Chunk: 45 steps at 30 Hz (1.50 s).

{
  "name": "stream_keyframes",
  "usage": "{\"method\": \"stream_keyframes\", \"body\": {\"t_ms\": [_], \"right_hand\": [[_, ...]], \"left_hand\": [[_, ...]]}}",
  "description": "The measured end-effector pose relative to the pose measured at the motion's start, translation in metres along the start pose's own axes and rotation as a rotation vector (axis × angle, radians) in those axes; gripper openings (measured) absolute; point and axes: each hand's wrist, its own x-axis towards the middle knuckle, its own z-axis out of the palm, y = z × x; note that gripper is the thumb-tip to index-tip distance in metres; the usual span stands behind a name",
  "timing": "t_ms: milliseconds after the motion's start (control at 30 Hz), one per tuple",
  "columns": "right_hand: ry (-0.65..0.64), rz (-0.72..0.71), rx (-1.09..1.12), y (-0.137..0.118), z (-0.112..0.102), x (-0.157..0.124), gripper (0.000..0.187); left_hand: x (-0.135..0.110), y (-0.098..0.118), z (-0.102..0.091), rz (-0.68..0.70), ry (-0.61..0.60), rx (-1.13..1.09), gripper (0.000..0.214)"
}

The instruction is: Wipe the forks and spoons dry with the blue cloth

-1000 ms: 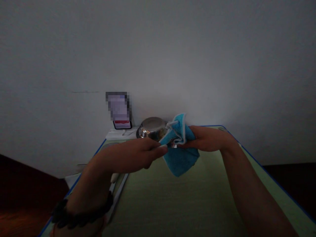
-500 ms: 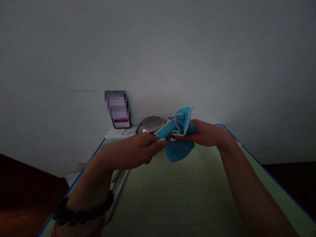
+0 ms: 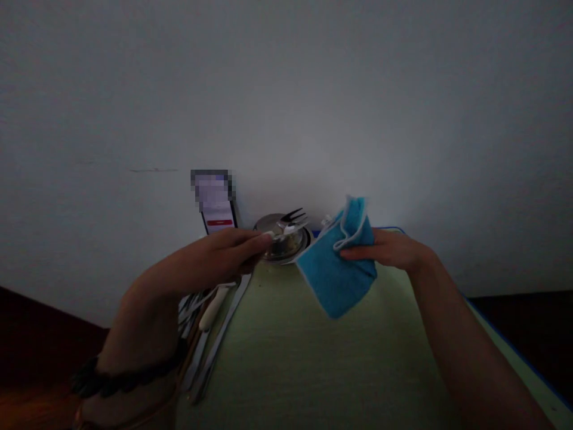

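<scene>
My left hand (image 3: 224,254) is closed round the handle of a metal fork (image 3: 290,221), whose tines point right and up in front of a steel bowl (image 3: 286,242). A dark bead bracelet sits on that wrist. My right hand (image 3: 394,249) pinches a blue cloth (image 3: 336,269) with a white hem, which hangs down over the pale green table mat (image 3: 313,358). Fork and cloth are apart, with a small gap between them.
Several pieces of cutlery (image 3: 210,325) lie along the mat's left edge under my left forearm. A phone (image 3: 217,206) leans upright against the white wall behind the bowl. The mat has a blue border (image 3: 510,334) on the right.
The fork has come out of the cloth: my left hand drew it left and up, and my right hand carried the cloth right. The view shifted, and the cutlery at left now shows.
</scene>
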Motion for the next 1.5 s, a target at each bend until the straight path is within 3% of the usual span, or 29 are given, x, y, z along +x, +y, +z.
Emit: {"method": "stream_keyframes", "body": {"t_ms": [100, 167, 233, 300, 333, 367, 533, 633, 833, 933, 1000, 1067, 1133, 1200, 1300, 1500], "right_hand": [[-0.211, 0.147, 0.078, 0.019, 0.014, 0.002, 0.047], [-0.214, 0.325, -0.037, 0.038, 0.018, 0.003, 0.053], [-0.106, 0.414, -0.202, 0.056, 0.019, 0.0, 0.056], [0.162, 0.321, -0.471, 0.07, 0.021, -0.008, 0.049], [0.336, 0.239, -0.556, 0.074, 0.023, -0.014, 0.041], [0.42, 0.17, -0.564, 0.076, 0.026, -0.02, 0.035], [0.438, -0.058, -0.189, 0.071, 0.05, -0.049, 0.033], [0.558, -0.147, -0.059, 0.068, 0.061, -0.055, 0.033], [0.672, -0.016, 0.269, 0.077, 0.066, -0.053, 0.033], [0.763, 0.021, 0.388, 0.082, 0.058, -0.051, 0.033], [0.854, 0.005, 0.339, 0.086, 0.045, -0.053, 0.034], [0.948, 0.012, 0.171, 0.093, 0.028, -0.06, 0.036], [1.011, 0.111, -0.159, 0.103, 0.011, -0.069, 0.039], [0.952, 0.2, -0.405, 0.114, -0.002, -0.08, 0.044], [0.833, 0.254, -0.588, 0.126, -0.016, -0.092, 0.044], [0.828, 0.429, -0.857, 0.126, -0.05, -0.097, 0.038]], "left_hand": [[0.005, 0.01, 0.011, 0.047, 0.004, 0.025, 0.036], [0.01, 0.019, 0.023, 0.08, -0.059, 0.11, 0.036], [0.016, 0.024, 0.036, 0.086, -0.104, 0.174, 0.035], [0.022, 0.028, 0.051, 0.104, -0.138, 0.242, 0.032], [0.026, 0.029, 0.059, 0.129, -0.102, 0.29, 0.03], [0.029, 0.031, 0.067, 0.163, -0.06, 0.322, 0.028], [0.045, 0.039, 0.112, 0.245, -0.108, 0.251, 0.034], [0.053, 0.041, 0.135, 0.331, -0.102, 0.227, 0.037], [0.062, 0.036, 0.172, 0.33, 0.087, 0.472, 0.041], [0.067, 0.039, 0.182, 0.363, 0.11, 0.513, 0.038], [0.073, 0.043, 0.184, 0.407, 0.104, 0.544, 0.034], [0.083, 0.047, 0.185, 0.442, 0.102, 0.579, 0.03], [0.095, 0.05, 0.187, 0.453, 0.119, 0.614, 0.026], [0.108, 0.052, 0.19, 0.457, 0.144, 0.639, 0.024], [0.128, 0.055, 0.2, 0.466, 0.18, 0.653, 0.021], [0.156, 0.056, 0.223, 0.445, 0.268, 0.632, 0.026]]}}
